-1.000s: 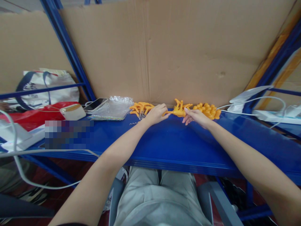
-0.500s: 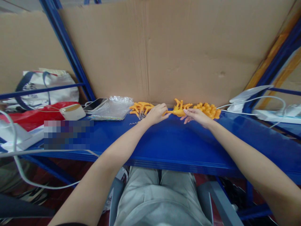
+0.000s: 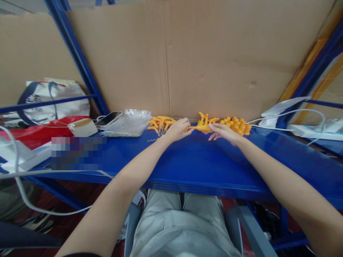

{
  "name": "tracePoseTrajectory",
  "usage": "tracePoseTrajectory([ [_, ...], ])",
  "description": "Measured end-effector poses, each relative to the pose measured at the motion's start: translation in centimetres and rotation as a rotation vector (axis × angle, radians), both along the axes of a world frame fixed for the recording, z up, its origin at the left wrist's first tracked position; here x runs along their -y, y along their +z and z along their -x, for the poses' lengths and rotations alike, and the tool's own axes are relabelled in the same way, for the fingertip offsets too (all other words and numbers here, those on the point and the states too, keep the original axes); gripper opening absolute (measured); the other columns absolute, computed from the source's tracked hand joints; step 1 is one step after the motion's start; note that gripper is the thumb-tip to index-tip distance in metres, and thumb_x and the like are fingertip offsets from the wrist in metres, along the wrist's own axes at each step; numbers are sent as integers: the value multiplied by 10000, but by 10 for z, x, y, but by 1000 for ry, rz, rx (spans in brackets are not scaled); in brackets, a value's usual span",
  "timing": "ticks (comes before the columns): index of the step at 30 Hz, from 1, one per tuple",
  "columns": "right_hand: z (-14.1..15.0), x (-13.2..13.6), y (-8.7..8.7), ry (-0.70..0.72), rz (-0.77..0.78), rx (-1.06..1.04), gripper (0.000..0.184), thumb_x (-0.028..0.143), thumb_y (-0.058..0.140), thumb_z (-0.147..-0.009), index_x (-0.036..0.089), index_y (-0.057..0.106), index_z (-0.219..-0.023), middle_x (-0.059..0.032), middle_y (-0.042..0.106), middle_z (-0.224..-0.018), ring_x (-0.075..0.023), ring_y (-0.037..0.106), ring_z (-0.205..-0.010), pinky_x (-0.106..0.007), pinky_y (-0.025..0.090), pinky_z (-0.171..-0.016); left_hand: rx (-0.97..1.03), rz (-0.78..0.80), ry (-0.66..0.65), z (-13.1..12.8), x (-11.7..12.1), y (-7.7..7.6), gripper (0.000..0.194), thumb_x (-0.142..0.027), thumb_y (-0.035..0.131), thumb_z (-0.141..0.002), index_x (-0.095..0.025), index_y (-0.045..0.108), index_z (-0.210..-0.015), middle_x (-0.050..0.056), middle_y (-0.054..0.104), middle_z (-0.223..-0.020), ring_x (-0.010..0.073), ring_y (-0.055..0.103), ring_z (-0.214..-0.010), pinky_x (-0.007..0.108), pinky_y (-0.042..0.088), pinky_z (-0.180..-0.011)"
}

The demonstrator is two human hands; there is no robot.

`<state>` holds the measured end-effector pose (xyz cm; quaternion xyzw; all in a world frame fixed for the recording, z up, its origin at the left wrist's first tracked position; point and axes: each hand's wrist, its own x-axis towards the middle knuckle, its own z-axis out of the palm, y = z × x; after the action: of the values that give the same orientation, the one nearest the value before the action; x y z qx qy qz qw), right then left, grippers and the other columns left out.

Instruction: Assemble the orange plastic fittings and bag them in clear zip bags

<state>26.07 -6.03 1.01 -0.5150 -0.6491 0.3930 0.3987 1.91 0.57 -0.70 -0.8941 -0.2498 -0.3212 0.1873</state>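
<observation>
My left hand (image 3: 179,130) is closed, its thumb and fingers pinching a ribbed orange plastic piece (image 3: 194,127) at its left end. On the other side, my right hand (image 3: 224,132) pinches the same piece's wider right part between thumb and forefinger, the lower fingers loosely apart. Its exact shape is partly hidden by my fingers. Just behind it lie branched orange pieces (image 3: 204,117). A heap of chunky orange pieces (image 3: 237,125) sits beyond my right hand. Left of my left hand are more branched orange pieces (image 3: 161,122), with dark, thin twisted metal bits (image 3: 161,132) among them.
Clear plastic bags (image 3: 128,125) and a phone (image 3: 108,119) lie left on the blue table (image 3: 198,160). Further left are a red bag (image 3: 34,134), a white box (image 3: 82,127) and a cloth bag (image 3: 61,101). Cardboard (image 3: 203,64) stands behind; white cables run at both sides.
The lower fingers of my right hand have shifted slightly to the right. Both hands stay on the orange piece in nearly the same place.
</observation>
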Motion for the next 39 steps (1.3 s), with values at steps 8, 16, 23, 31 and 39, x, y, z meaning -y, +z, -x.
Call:
tracePoseTrajectory([
  [8, -5, -4, -5, 38, -83, 18, 233, 315, 663, -906, 174, 684, -1090, -94, 760, -1048, -117, 693, -661, -221, 533, -603, 1, -6, 10, 0, 1, 1, 198, -320, 541, -940, -164, 603, -835, 75, 617, -890, 194, 617, -853, 309, 499, -773],
  [16, -3, -4, -4, 17, -51, 22, 205, 317, 597, -951, 174, 709, -1045, -95, 767, -1015, -118, 690, -659, -230, 536, -623, -19, -13, 12, 0, 2, 2, 196, -312, 541, -942, -159, 609, -842, 79, 625, -893, 196, 623, -850, 311, 506, -772],
  [23, 1, -3, -5, -7, 7, -69, 186, 314, 597, -955, 168, 698, -1007, -92, 769, -951, -112, 681, -638, -215, 546, -607, -17, 10, 5, 0, 4, 3, 204, -317, 527, -949, -162, 603, -841, 79, 621, -905, 194, 621, -860, 310, 505, -777],
  [31, 5, 1, -3, -4, 40, -233, 151, 246, 620, -938, 171, 630, -807, -54, 735, -749, -106, 661, -570, -207, 568, -587, -16, 51, 4, 0, 5, 4, 186, -310, 511, -944, -165, 599, -866, 89, 625, -931, 203, 622, -882, 327, 513, -797],
  [39, 10, 0, 0, -48, 58, -386, 149, 181, 588, -940, 167, 621, -796, -56, 729, -740, -95, 625, -532, -218, 574, -625, -5, 92, -19, 1, 4, 3, 251, -294, 543, -931, -154, 601, -1131, 140, 631, -1196, 232, 626, -1115, 365, 514, -945],
])
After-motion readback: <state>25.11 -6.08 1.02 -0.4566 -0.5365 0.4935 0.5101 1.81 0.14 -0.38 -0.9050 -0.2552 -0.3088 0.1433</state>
